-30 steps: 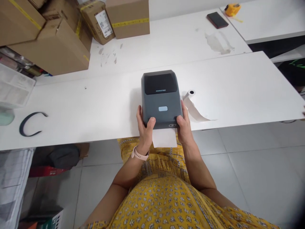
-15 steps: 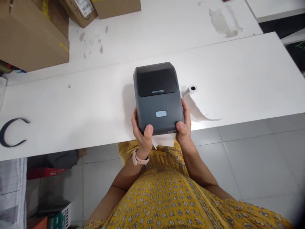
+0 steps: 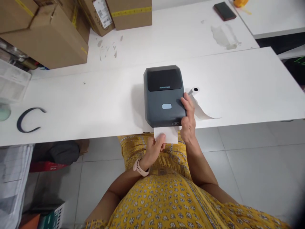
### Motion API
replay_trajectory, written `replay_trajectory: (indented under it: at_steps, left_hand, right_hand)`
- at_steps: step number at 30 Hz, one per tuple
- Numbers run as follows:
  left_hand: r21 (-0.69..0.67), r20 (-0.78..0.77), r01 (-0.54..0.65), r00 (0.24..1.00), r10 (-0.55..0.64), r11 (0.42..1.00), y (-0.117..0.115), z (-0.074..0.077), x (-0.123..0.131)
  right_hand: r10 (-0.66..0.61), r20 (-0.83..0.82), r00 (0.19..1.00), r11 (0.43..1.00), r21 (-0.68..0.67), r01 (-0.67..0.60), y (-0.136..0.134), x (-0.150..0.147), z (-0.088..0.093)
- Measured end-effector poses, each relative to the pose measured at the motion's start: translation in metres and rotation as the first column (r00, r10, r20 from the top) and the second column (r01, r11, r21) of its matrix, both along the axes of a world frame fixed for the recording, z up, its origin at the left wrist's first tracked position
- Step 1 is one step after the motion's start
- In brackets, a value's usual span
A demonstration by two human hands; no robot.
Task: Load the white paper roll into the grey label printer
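Observation:
A dark grey label printer (image 3: 154,108) with a black lid and a pale blue button lies on the white table near its front edge. White paper (image 3: 172,136) sticks out from the printer's near side. My left hand (image 3: 154,148) pinches that paper, thumb on top and fingers beneath. Against the printer's right side rests my right hand (image 3: 188,122), its fingers curled along the edge. Just right of it, a small paper roll (image 3: 195,90) has a loose strip trailing toward the table's front edge.
Cardboard boxes (image 3: 64,41) stand at the back left. A black curved band (image 3: 21,121) lies at the left, near a clear plastic container (image 3: 14,81). At the back right is a dark phone (image 3: 224,11). Below the table, a red item (image 3: 47,166) shows at left.
My left hand has let go of the printer's left corner and moved down onto the paper. The printer sits flatter on the table. The view has shifted left and up.

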State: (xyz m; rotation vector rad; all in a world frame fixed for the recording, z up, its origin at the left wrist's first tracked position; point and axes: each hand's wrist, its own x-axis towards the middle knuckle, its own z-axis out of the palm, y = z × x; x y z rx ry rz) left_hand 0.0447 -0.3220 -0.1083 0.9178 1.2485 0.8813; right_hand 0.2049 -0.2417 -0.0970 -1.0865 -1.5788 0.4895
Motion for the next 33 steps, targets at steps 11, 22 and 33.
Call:
replay_trajectory:
  at_steps: [11, 22, 33]
  left_hand:
    - [-0.079, 0.139, -0.147, 0.978, 0.156, 0.986, 0.000, 0.018, 0.014]
    - [0.257, 0.003, -0.288, 0.955, 0.297, 0.923, 0.005, 0.006, -0.021]
    - [0.746, -0.026, -0.274, 0.899, 0.437, 0.607, 0.047, 0.026, -0.015]
  right_hand:
    - [-0.036, -0.007, 0.999, 0.999, 0.000, 0.036, 0.004, 0.002, -0.001]
    - [-0.081, 0.316, 0.945, 0.992, 0.117, 0.046, 0.005, 0.001, 0.020]
    - [-0.130, 0.508, 0.851, 0.980, 0.194, 0.034, 0.013, 0.004, 0.033]
